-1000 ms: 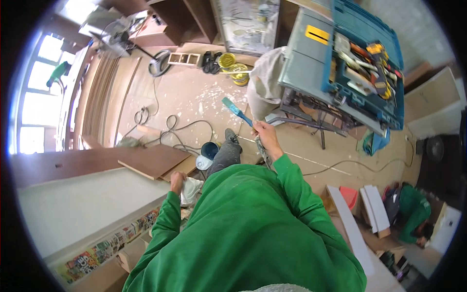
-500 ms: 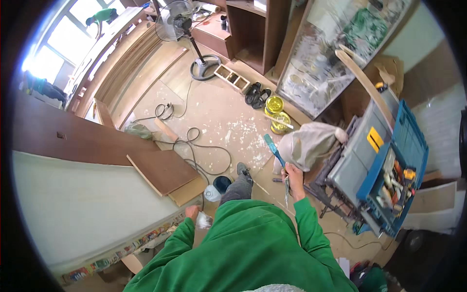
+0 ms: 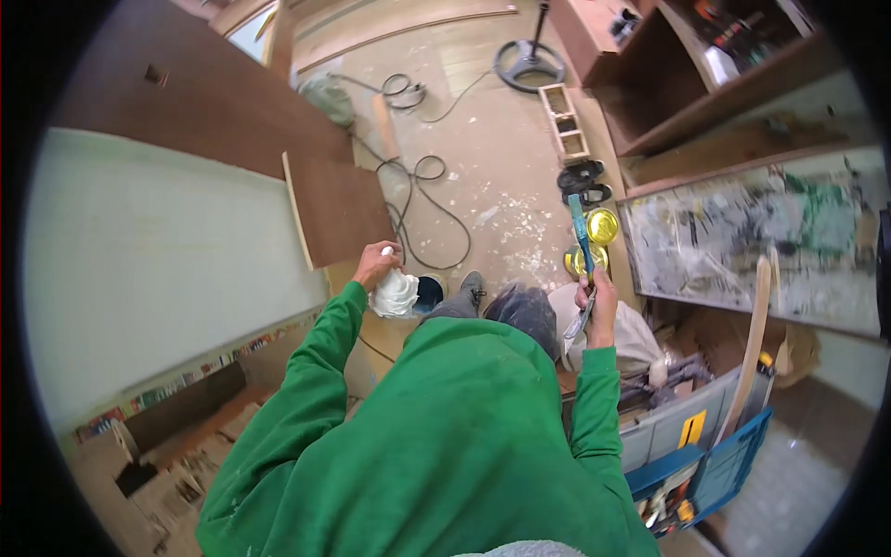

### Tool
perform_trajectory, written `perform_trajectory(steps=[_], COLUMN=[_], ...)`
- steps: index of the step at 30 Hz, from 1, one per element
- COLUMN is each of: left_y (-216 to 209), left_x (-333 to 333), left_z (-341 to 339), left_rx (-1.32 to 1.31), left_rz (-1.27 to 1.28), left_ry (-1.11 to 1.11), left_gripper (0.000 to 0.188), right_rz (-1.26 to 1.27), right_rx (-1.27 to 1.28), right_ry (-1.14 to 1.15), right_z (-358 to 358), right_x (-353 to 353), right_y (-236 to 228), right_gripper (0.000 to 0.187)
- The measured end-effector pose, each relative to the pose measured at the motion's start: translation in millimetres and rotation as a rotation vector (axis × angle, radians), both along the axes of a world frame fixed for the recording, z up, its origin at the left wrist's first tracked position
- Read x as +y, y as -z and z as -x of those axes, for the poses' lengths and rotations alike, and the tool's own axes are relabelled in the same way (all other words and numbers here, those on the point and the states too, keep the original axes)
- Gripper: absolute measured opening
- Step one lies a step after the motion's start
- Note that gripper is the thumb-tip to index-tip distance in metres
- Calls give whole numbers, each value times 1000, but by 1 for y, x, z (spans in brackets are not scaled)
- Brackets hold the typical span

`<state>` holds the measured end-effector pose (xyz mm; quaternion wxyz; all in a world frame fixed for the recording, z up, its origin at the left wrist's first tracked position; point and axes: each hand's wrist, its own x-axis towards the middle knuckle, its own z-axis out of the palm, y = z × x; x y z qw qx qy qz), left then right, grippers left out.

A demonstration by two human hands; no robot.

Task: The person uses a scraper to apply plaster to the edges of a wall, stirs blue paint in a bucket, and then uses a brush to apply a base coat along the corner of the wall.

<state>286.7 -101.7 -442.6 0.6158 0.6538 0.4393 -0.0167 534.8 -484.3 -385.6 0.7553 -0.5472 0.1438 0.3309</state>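
My right hand [image 3: 601, 295] is closed around a long blue-green tool [image 3: 579, 226], perhaps a brush, with its flat teal end pointing away from me. A thin silvery piece [image 3: 577, 325] sticks out below the same fist; its kind is unclear. On the left, my left hand [image 3: 375, 265] grips a crumpled white plastic bag [image 3: 394, 295], with a white tip showing between the fingers. That bag hangs beside a dark round bucket [image 3: 428, 293] on the floor. Beyond the right hand stand two yellow-topped cans [image 3: 602, 226], one behind the other.
A brown board [image 3: 339, 209] leans at the left by a large pale panel [image 3: 176, 278]. Black cable [image 3: 436, 209] loops across the speckled floor. At the right are a cloth-covered object [image 3: 626, 334], a blue toolbox [image 3: 738, 469], black shoes [image 3: 583, 176] and a stained panel [image 3: 742, 241].
The view has turned and shifted. My left hand has risen forward beside the bucket, lifting the white bag. My right hand still holds the blue-green tool, now over the cans.
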Motion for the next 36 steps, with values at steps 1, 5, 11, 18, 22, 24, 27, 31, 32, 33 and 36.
perform_trajectory(steps=[1,5,11,18,22,24,27,31,32,33,36], left_y=[17,97,93,115,80,74,79,101,107,113,128], left_x=[-1,-18,-132,-240,-270,-263,-244,-183,-161,-138,-68], left_z=[16,111,168,102,22,6,-5,-17,-21,-24,-40], left_rx=[14,335,496,594,503,502,440,341,327,295,237], left_rz=[-65,-387,-158,-31,34,74,111,137,142,160,181], left_ry=[-33,-50,-734,-574,-602,-676,-804,-1008,-1055,-1035,-984], left_gripper=[27,18,39,16,17,19,21,17,16,15,14], right_rz=[-3,19,-32,-25,-62,-59,-66,-50,-34,-17,20], right_rx=[33,56,9,-60,-32,-1,13,26,39,53,36], right_ry=[-35,-185,-491,-735,-821,-836,-876,-905,-912,-918,-930], right_z=[-14,-79,-185,-257,-272,-275,-280,-296,-302,-308,-328], right_x=[7,35,110,198,242,263,298,359,375,390,444], right_y=[-2,14,25,8,12,17,27,38,38,38,34], right_gripper=[24,25,28,26,26,26,26,26,26,27,28])
